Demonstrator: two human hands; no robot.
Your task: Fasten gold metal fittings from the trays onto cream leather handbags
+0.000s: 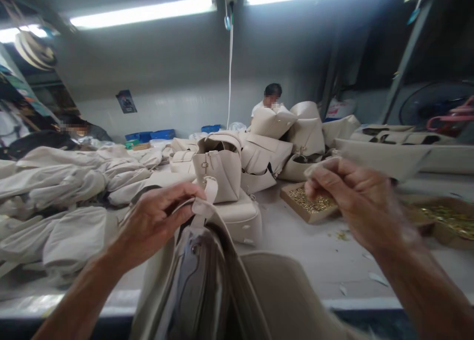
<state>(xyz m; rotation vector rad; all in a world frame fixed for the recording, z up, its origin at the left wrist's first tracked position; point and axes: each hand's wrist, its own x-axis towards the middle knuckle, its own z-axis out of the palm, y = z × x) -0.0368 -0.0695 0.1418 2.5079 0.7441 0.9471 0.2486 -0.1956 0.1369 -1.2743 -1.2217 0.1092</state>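
Note:
An open cream bag with a dark lining and a zipped inner part stands at the bottom centre. My left hand pinches the bag's top edge, close to a short light strap. To the right, apart from the bag, my right hand is raised with its fingers pressed together; it is blurred, and anything between the fingertips is too small to make out. Behind that hand lies a cardboard tray of small gold metal pieces, partly covered by the fingers.
Finished-looking cream bags are piled at the centre back. Wrapped bags cover the left side. Another box of gold pieces sits at the right. Two people are across the table, one behind the pile, one at far left.

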